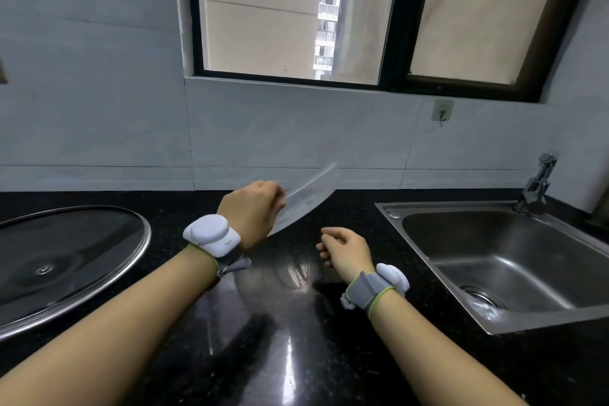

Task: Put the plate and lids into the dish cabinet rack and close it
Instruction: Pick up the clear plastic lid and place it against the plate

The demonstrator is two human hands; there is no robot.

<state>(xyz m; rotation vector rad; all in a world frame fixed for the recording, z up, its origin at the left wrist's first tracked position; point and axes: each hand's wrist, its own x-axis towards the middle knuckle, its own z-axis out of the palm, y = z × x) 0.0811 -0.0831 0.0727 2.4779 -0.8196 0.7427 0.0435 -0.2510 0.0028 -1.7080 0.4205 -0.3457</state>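
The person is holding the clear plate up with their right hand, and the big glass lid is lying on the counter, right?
Not quite. The head view shows the left hand holding the clear plate up; the right hand is empty. The big glass lid does lie on the counter.

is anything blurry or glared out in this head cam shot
Head view: the clear plate in the left hand is streaked with motion blur; bright glare patches on the black countertop; wide-angle bending curves the window frame; the glass lid stays fairly sharp.
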